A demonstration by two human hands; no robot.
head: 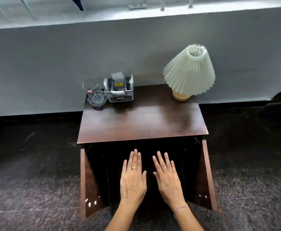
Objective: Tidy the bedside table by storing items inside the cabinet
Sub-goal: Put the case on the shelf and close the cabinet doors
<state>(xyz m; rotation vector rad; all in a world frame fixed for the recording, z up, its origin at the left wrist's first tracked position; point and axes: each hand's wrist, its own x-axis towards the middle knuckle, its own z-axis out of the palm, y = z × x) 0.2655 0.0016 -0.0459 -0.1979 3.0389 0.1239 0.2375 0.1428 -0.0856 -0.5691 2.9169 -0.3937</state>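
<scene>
Both cabinet doors (93,180) stand open; the left hand (133,179) and right hand (169,179) hover flat, fingers spread, holding nothing. The glass (94,94) and organiser box (119,90) wait at the tabletop's (143,120) back-left; I'd lift the glass upright first

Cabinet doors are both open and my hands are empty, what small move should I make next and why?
Probably lift your left hand to the glass at the tabletop's back left corner. Both cabinet doors stand open, both hands are flat and empty, and the glass and organizer box are not yet stored.
</scene>
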